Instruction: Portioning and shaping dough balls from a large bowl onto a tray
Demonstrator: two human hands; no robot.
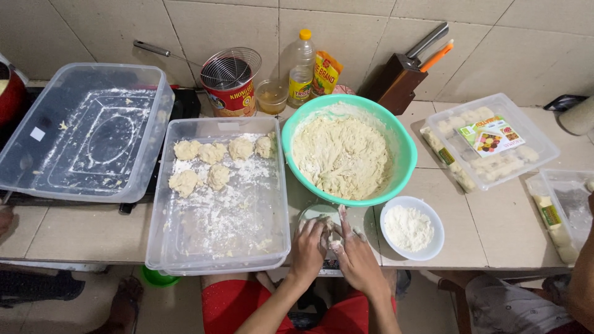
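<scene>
Beige tiled desk [489, 229] against a beige tiled wall, seen from above.

At the front edge, near the middle: left hand [307, 247] and right hand [354, 255], both dusted with flour, pressed together around a small lump of dough [330, 234]. Fingers of both curled onto the lump, so each grip closed on it. Under the lump, a small pale plate [315, 214], partly hidden by the hands.

Just behind the hands: large green bowl [405, 154] filled with a rough mass of dough. Right of the hands, close to the front edge: small white bowl [434, 241] with flour.

Left of the hands: clear plastic tray [216, 247], floured inside, holding seven shaped dough balls [210, 162] in two rows along its far side. Further left, toward the left end of the desk: second clear container [93, 133], turned over, with flour marks.

Along the back edge: red tin [232, 99] with a wire strainer [230, 67] resting on it, small glass cup [271, 96], bottle of oil [302, 65] with yellow cap, yellow packet [325, 73], dark knife block [399, 80].

At the right end: clear lidded box [492, 139] with pale blocks inside, and another clear box [566, 210] at the right edge, also with pale blocks. Part of another person visible at the lower right corner.
</scene>
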